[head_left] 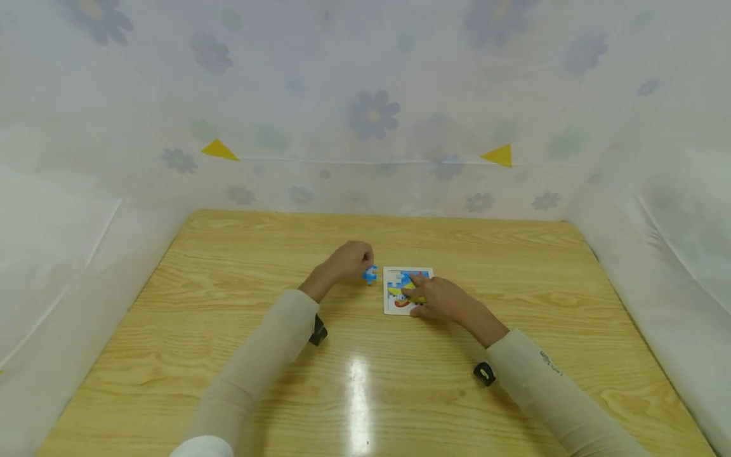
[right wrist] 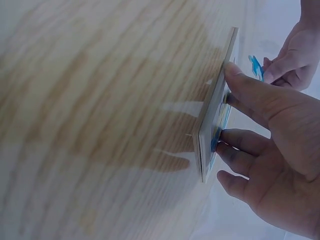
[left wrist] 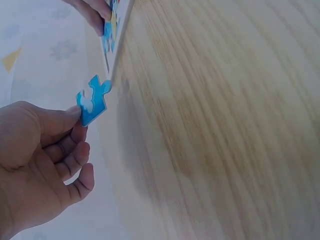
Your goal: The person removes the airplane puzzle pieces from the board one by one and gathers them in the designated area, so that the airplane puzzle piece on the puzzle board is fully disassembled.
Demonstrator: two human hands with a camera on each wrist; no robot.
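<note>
Between thumb and forefinger my left hand (head_left: pixel 349 259) pinches a blue-and-white jigsaw piece (left wrist: pixel 93 101), held above the table just left of the puzzle board. The white-framed jigsaw puzzle board (head_left: pixel 391 308) lies on the table, with blue, yellow and red picture pieces in it. Bare backing shows at its upper left. My right hand (head_left: pixel 445 299) rests on the right part of the board and covers some of the picture. In the right wrist view its fingertips (right wrist: pixel 220 145) touch the board's face, fingers spread, and its thumb lies at the board's edge.
The wood-grain table (head_left: pixel 228 292) reaches to a pale flowered curtain (head_left: pixel 320 76) at the back and sides. Two yellow triangles (head_left: pixel 498 156) mark the back curtain. Black wrist devices (head_left: pixel 484 374) sit beneath both sleeves.
</note>
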